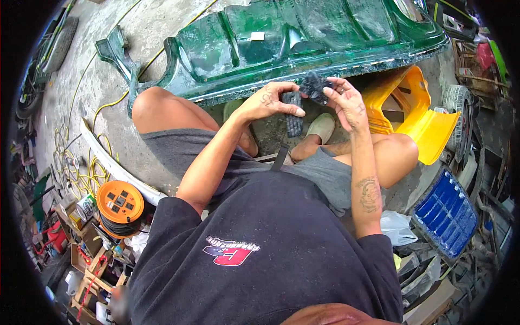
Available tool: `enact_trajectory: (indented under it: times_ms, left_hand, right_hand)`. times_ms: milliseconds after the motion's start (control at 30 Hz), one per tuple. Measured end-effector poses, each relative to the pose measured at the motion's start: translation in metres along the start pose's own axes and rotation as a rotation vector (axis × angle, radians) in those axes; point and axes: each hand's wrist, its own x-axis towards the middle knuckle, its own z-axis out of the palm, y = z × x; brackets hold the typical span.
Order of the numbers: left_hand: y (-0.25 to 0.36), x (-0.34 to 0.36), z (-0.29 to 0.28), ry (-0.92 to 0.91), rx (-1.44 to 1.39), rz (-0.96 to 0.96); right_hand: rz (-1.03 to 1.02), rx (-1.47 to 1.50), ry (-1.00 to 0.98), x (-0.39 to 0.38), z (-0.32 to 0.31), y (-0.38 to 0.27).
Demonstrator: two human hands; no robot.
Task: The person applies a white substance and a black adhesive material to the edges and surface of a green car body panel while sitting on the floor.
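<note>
My left hand (pixel 269 102) is closed on a dark grey ribbed block (pixel 294 125), long and narrow, held upright between thumb and fingers. Beside it, my right hand (pixel 348 104) pinches a black, crumpled, shiny piece (pixel 314 86); its exact kind cannot be made out. The two dark things are close together, and I cannot tell whether they touch. Just beyond both hands runs the near edge of a large glossy green moulded panel (pixel 260 70), scuffed with whitish patches. A small white piece (pixel 257 36) rests on that panel.
A yellow moulded part (pixel 428 130) lies to the right, near a tyre (pixel 457 103). Lower right stands a blue ribbed panel (pixel 447 214) by a clear plastic bag (pixel 398 227). An orange cable reel (pixel 120 200), yellow hose (pixel 100 170) and long white strip (pixel 116 168) are at left.
</note>
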Motion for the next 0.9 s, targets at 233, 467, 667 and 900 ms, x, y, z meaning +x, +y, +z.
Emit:
enact_trajectory:
  times_ms: [233,467,667,900]
  left_hand:
    - [-0.002,-0.002,-0.015,0.502,-0.229,-0.015]
    - [-0.025,0.013,0.009,0.754,-0.695,-0.020]
    - [-0.031,0.009,0.011,0.559,-0.719,-0.137]
    - [0.007,0.001,-0.004,0.255,-0.343,-0.134]
  right_hand:
    - [-0.102,0.125,-0.053,0.009,-0.011,0.000]
    - [-0.059,-0.122,-0.140,0.006,0.005,0.003]
    - [-0.203,-0.292,-0.012,0.013,0.011,0.018]
    - [-0.203,-0.237,-0.064,0.013,0.013,0.017]
